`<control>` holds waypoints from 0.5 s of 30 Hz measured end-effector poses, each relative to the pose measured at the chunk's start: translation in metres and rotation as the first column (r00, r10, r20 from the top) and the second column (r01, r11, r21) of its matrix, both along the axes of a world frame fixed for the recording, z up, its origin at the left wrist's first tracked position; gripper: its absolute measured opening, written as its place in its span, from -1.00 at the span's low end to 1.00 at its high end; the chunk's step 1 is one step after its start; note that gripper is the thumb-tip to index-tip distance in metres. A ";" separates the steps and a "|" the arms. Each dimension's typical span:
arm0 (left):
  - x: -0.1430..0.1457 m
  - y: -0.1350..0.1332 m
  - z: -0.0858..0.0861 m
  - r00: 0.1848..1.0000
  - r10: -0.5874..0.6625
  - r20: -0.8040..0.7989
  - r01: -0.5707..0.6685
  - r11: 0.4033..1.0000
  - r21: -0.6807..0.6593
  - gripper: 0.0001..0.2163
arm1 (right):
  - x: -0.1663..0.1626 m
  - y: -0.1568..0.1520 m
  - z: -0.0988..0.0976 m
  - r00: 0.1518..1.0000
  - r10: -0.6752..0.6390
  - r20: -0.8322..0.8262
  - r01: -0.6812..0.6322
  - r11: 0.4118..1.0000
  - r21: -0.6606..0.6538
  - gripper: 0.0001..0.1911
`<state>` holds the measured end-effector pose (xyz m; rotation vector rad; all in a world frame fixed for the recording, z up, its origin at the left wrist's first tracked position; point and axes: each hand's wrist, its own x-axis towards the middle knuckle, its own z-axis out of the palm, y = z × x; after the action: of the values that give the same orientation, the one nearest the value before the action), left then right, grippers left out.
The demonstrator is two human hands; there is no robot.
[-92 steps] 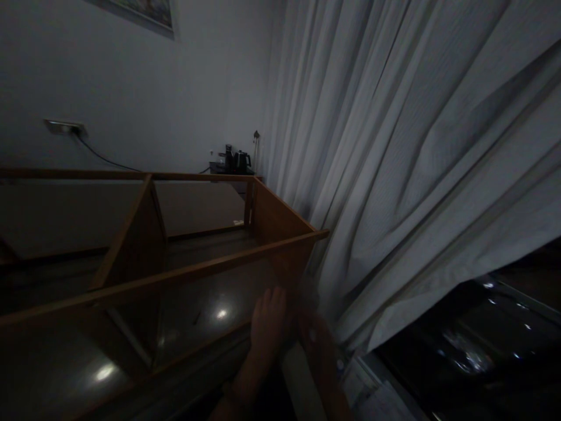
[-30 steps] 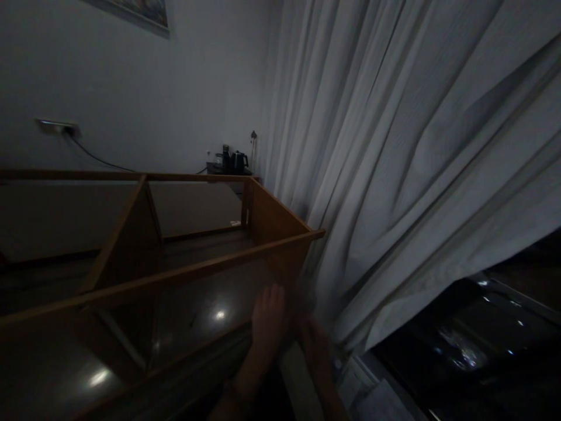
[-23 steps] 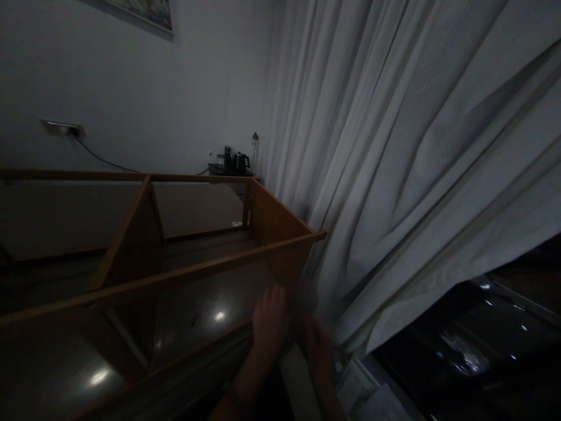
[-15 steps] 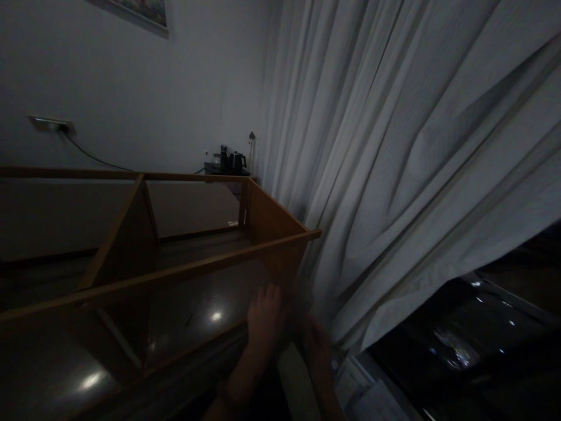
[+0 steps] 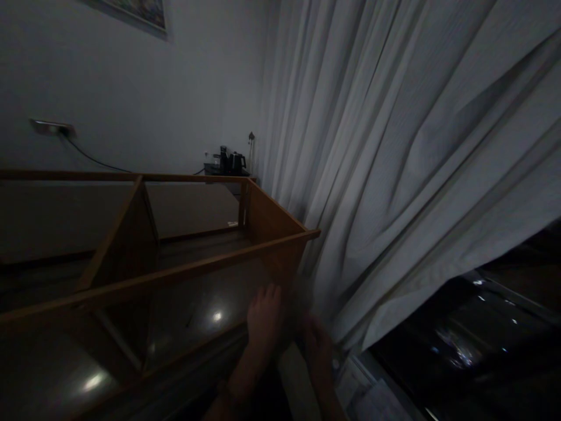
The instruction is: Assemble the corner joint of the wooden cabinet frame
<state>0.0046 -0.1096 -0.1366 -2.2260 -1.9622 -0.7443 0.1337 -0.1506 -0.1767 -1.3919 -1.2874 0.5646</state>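
Wood, mid-brown, forms the landmark: a wooden frame [image 5: 184,272] of thin rails and upright dividers, standing over a dark glossy surface that throws back two spots of light.

Left of and behind the frame: a wall socket [image 5: 48,126] with a cable [image 5: 96,159] running down towards the frame's back rail. A picture [image 5: 131,11] hangs high above. Beyond the frame's far right corner stands a kettle [image 5: 236,162] on a small dark stand.

At the frame's near right corner: the left hand [image 5: 263,316] lies flat, fingers stretched and close together, against the foot of the end panel [image 5: 287,263]. Just right of the frame the right hand [image 5: 319,351] sits lower, at the hem of the curtain [image 5: 394,175]. The light is too poor to tell whether its fingers are curled or straight. A grey blur lies between the two hands; it cannot be identified.

Judgement: the step in hand is work by touch at the seam where end panel and curtain meet, with contact made and nothing visibly gripped. A further move there calls for slow, low handling, with the cloth kept off the panel's edge.

Edges and room: the front rail juts past the end panel as a thin lip above the left hand — a snag point for knuckles and fabric. The gap between panel and curtain is narrow. Free room lies further right of the frame, under the lifted hem, over a dark reflective surface.
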 end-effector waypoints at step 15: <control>-0.002 0.000 -0.004 1.000 -0.009 -0.012 0.009 1.000 -0.001 -0.76 | 0.007 0.006 -0.007 0.901 -0.084 0.425 0.035 0.992 0.123 -0.53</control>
<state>0.0026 -0.1098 -0.1401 -2.2355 -1.9493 -0.7296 0.1412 -0.1450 -0.1837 -1.5053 -1.5924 0.1362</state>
